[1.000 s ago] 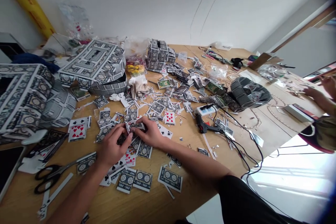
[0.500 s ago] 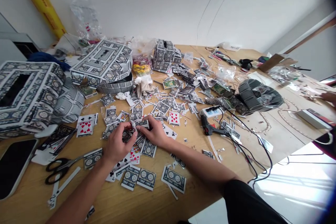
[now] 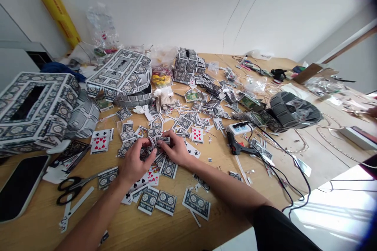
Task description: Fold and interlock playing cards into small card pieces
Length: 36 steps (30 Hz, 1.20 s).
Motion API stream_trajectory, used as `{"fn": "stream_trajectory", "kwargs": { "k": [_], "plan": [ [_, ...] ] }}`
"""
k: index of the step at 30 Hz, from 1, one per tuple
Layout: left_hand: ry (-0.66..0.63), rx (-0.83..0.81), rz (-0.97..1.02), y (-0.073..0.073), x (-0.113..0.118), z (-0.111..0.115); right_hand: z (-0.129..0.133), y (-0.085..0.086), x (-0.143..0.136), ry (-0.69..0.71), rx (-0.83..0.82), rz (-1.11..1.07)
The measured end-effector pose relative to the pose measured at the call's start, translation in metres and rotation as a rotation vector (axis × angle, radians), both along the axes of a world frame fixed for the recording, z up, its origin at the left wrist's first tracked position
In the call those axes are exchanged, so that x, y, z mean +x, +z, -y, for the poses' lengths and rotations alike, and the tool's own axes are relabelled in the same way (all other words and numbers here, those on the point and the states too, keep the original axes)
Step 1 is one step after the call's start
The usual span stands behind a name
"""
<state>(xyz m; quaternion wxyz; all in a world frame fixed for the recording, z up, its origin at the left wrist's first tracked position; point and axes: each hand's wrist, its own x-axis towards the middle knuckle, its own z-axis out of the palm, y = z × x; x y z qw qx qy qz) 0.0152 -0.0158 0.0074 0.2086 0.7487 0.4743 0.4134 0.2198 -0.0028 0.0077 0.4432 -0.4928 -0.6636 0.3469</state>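
My left hand (image 3: 137,161) is closed, pinching a small folded piece of playing card (image 3: 152,143) between thumb and fingertips. Opposite it, my right hand (image 3: 176,150) has its fingers closed on the same card piece, close to the left fingertips. Part of the piece is hidden by the fingers. Below both hands lie cut playing cards (image 3: 168,168) with dark patterned backs, some face up. A three-column red heart card (image 3: 197,135) lies beyond my right hand. Black-handled scissors (image 3: 70,188) rest left of my left forearm.
Card-covered boxes (image 3: 120,68) stand at the back left, one with a slot (image 3: 28,102). A phone (image 3: 22,186) lies at the left edge. On the right are a glue gun (image 3: 235,145) with cables, a power strip (image 3: 239,127) and a card-made basket (image 3: 294,110). Another person's hand (image 3: 371,112) shows far right.
The view has shifted slightly, so everything sits a little further right and lower. My hands stay together on the card piece, with only small finger movement.
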Motion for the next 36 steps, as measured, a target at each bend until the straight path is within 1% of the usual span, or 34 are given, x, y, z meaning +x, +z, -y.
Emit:
{"fn": "stream_trajectory", "kwargs": {
  "k": [4, 6, 10, 14, 19, 23, 29, 36],
  "plan": [
    [0.004, 0.0, 0.002, -0.001, -0.0011, 0.0013, -0.0004, 0.0012, 0.0003, 0.024, 0.032, 0.0],
    [0.001, -0.006, 0.002, -0.0005, -0.0012, 0.0014, -0.0015, -0.0006, 0.0005, 0.04, 0.022, -0.018],
    [-0.013, -0.017, 0.014, 0.0015, -0.0002, 0.001, -0.0036, -0.0048, 0.0005, 0.061, 0.051, -0.02],
    [-0.007, -0.038, 0.025, 0.003, 0.0006, 0.0015, -0.0027, -0.0041, 0.0002, 0.068, 0.031, -0.024],
    [-0.009, -0.053, 0.006, 0.0004, 0.0, 0.0017, -0.0014, -0.0013, 0.0002, 0.09, 0.012, -0.009],
    [-0.004, -0.05, 0.015, -0.001, 0.0022, 0.0016, -0.0032, -0.003, -0.0003, 0.137, -0.004, -0.025],
    [0.055, -0.053, 0.037, -0.001, 0.0056, 0.0034, -0.0067, -0.0025, -0.0005, 0.147, 0.001, -0.042],
    [0.019, -0.043, 0.006, -0.0054, 0.0037, 0.0023, -0.0061, -0.0011, 0.0002, 0.169, -0.01, -0.103]
  ]
}}
